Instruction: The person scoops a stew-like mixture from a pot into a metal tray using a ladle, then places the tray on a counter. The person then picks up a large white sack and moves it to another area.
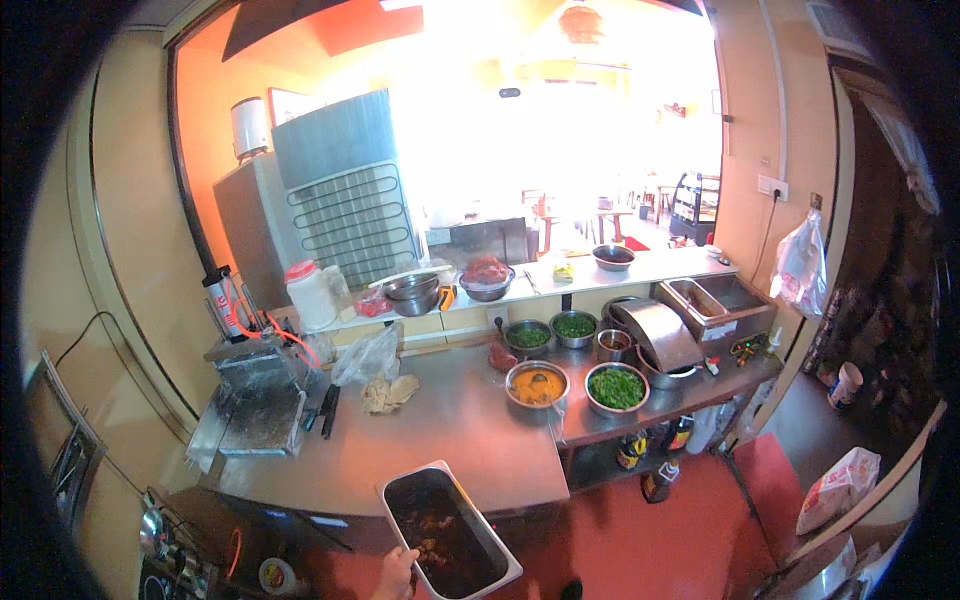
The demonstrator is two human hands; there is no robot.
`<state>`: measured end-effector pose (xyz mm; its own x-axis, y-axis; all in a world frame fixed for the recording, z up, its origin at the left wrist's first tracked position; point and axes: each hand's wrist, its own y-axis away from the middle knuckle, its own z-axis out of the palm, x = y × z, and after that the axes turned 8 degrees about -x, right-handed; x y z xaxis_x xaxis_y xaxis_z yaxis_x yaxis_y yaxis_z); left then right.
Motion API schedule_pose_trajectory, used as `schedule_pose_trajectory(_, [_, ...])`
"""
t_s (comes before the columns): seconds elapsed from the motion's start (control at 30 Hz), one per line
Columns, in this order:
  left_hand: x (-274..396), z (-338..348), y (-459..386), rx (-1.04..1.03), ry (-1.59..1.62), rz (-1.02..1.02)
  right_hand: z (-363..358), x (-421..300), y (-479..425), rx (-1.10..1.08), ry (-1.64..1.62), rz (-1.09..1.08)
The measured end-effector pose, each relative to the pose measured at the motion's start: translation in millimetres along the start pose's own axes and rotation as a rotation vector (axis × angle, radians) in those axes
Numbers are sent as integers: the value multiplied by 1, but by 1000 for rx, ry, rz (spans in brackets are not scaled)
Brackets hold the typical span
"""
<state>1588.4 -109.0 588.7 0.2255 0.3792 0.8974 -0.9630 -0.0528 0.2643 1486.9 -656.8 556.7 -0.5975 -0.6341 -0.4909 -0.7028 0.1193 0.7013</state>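
My left hand (397, 574) grips the near left rim of a rectangular stainless steel pan (480, 544), which holds dark liquid with brown chunks. The pan is over the near edge of the steel worktable (457, 450). My right hand is out of view. Beyond the pan, a crumpled beige cloth (390, 394) and a clear plastic bag (367, 358) lie on the table, with a black-handled knife (329, 411) to their left. To the right stand a steel bowl of orange sauce with a ladle (537, 384) and a bowl of chopped greens (616, 388).
A metal press-like machine (259, 405) stands at the left end. More bowls of chopped greens (574, 328), a curved metal lid (660, 326) and a two-part steel container (720, 300) stand at the right. A white ledge (585, 279) runs behind. Bottles (660, 480) stand low at the right.
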Motion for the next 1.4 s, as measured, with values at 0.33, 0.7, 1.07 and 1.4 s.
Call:
schedule_pose_trajectory(0.33, [-23, 31, -183, 235, 21, -115, -121, -150, -192, 0, 61, -159])
schedule_pose_trajectory(0.7, [-35, 2, -282, 279, 154, -258, -318, -487, -413, 432, 43, -928])
schedule_pose_trajectory(1.07, [23, 11, -303, 422, 19, -390, -449, -696, -574, 708, 264, -629])
schedule_pose_trajectory(1.4, [21, -10, -270, 613, -76, -495, -479, -736, -656, 579, 471, -357])
